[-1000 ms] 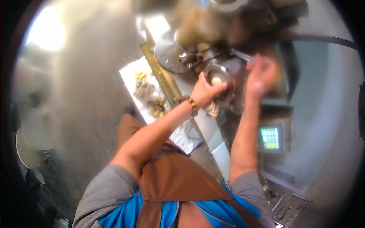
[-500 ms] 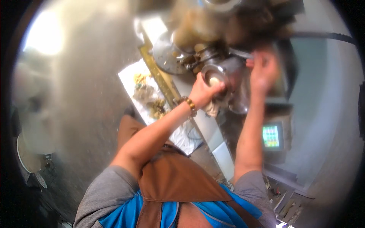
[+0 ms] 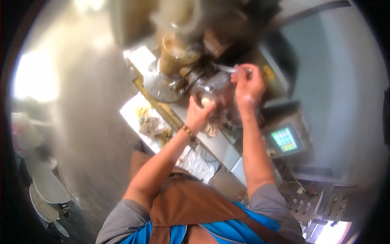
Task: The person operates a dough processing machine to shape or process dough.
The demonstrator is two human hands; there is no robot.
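A pale, rounded lump (image 3: 205, 101) is framed inside a round, shiny metal rim (image 3: 210, 88); a slender grey metal bar (image 3: 224, 68) is angled nearby.

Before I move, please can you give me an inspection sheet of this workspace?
Surface: pale strip with yellowish edge.
Job's things: pale piece in round metal opening; metal bar.
Clutter: yellowish pieces on white sheet.
Hands: left hand at the opening's rim, thumb by the piece; right hand at the bar, grip unclear.
Cables: thin wires, lower right.
Surroundings: lit screen beside right forearm.
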